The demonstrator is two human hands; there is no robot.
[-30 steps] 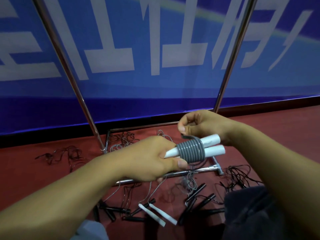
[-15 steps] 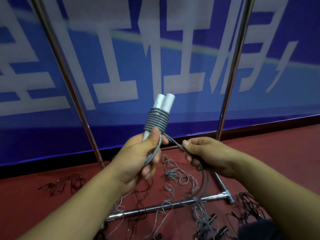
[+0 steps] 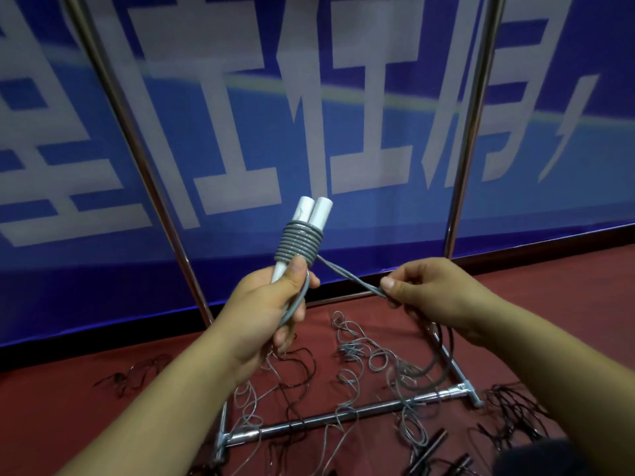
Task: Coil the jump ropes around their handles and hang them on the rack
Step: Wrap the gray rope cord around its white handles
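This looks like a sports hall or school gym storage corner, though the narrow view leaves that uncertain. A red sports-type floor [image 3: 567,280] runs up to a large blue banner [image 3: 360,108] printed with big white characters. A chrome tube rack [image 3: 343,415] stands on the floor in front of it, and loose jump ropes [image 3: 364,355], grey and black, lie tangled around its base with dark handles [image 3: 433,451] among them.
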